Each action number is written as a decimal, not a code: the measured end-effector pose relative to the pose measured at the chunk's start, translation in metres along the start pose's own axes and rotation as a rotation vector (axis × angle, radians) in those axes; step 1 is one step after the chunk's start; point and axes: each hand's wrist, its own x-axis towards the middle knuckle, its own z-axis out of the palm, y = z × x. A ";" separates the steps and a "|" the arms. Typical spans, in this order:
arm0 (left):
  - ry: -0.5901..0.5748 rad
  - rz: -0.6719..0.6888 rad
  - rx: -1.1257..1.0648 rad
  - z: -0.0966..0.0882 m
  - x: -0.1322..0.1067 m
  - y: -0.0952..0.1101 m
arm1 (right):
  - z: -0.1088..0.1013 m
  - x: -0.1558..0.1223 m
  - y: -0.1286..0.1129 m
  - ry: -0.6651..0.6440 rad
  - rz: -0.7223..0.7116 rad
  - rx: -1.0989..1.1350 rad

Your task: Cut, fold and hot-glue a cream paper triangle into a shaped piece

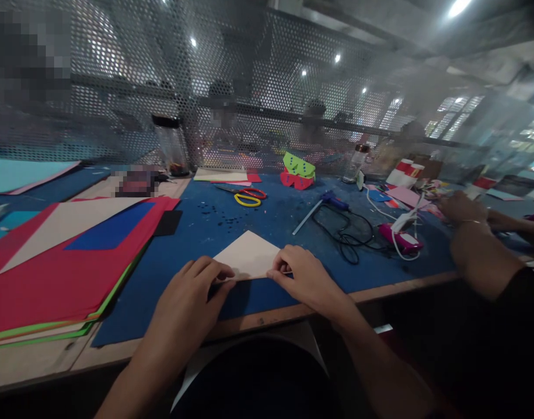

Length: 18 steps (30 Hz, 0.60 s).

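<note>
While both hands [192,291] [308,276] pinch the pale paper [248,256], any print on the striped cylinders [398,173] is illegible.

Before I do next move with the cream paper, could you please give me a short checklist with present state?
1. Left hand at the paper's near edge: ok.
2. Right hand at the same edge, farther right: ok.
3. Cream paper lying on the blue tabletop: ok.
4. Scissors apart from the paper: ok, they lie beyond it.
5. Tabletop free of scraps: not ok, small dark scraps lie beyond the paper.
6. Glue gun cold: cannot tell.
</note>
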 end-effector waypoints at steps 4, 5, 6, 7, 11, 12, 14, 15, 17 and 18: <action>-0.022 -0.007 0.048 0.002 0.002 0.000 | 0.000 0.000 0.000 -0.001 0.000 0.000; -0.026 -0.009 0.062 0.002 0.003 0.000 | 0.000 0.000 0.000 -0.003 0.000 -0.002; -0.029 -0.010 0.072 0.003 0.003 0.000 | -0.001 0.000 0.000 -0.005 0.003 -0.003; -0.033 -0.013 0.079 0.003 0.003 0.000 | -0.001 0.000 0.000 -0.008 0.006 -0.002; -0.046 -0.020 0.098 0.003 0.005 0.001 | -0.002 0.000 0.000 -0.010 0.007 0.019; -0.052 -0.023 0.104 0.003 0.006 0.001 | -0.002 0.000 0.000 -0.008 0.005 0.019; -0.063 -0.034 0.116 0.003 0.006 0.003 | -0.002 0.000 0.000 -0.006 0.008 0.016; -0.068 -0.040 0.122 0.002 0.006 0.003 | -0.002 0.000 0.000 -0.004 0.011 0.013; -0.073 -0.050 0.130 0.002 0.007 0.005 | -0.001 0.000 0.000 0.000 0.008 0.007; -0.074 -0.054 0.132 0.002 0.007 0.005 | -0.001 0.000 -0.001 0.002 0.005 0.002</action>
